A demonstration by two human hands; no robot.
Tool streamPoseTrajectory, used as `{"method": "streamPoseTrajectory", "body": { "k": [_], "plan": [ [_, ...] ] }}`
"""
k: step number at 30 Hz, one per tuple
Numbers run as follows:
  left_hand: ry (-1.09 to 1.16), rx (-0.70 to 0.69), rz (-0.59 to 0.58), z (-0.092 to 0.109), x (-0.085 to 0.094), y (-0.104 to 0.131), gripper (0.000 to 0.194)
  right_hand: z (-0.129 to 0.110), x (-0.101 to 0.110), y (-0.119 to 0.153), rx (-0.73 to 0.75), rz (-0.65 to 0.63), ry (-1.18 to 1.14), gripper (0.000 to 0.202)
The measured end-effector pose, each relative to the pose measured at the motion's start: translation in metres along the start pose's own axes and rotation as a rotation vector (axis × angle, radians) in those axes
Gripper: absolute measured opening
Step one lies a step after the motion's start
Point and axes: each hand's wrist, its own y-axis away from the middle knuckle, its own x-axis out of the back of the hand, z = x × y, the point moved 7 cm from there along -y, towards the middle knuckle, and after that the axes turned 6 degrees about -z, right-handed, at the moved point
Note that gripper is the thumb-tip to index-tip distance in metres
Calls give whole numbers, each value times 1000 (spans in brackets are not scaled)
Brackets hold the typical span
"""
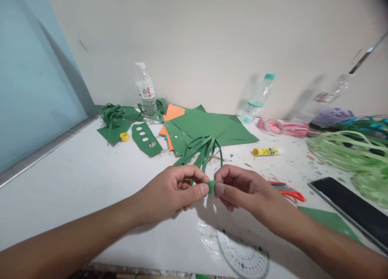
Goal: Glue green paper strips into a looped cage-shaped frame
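Between my two hands is a small green paper piece (211, 187), roundish in outline, held above the white table. My left hand (184, 188) pinches its left edge between thumb and forefinger. On the opposite edge, my right hand (238, 186) grips it the same way. Just behind the fingers lies a bunch of narrow green paper strips (203, 149), partly hidden by my hands. A clear protractor (242, 254) rests on the table below my right hand. Beside the right wrist is a red utility knife (287, 190), partly covered by the arm.
Green paper sheets (212, 127) lie at the back with orange paper (174, 112). Bottles stand along the wall, one with a white cap (147, 91). A yellow glue stick (266, 151), its yellow cap (124, 137), a phone (348, 210) and light-green strips (348, 149) are around.
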Motion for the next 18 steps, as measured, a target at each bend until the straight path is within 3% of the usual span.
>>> {"method": "streamPoseTrajectory", "body": {
  "k": [18],
  "plan": [
    [3, 16, -2, 1, -1, 1, 24, 1, -8, 6, -46, -13, -60, 39]
  ]
}}
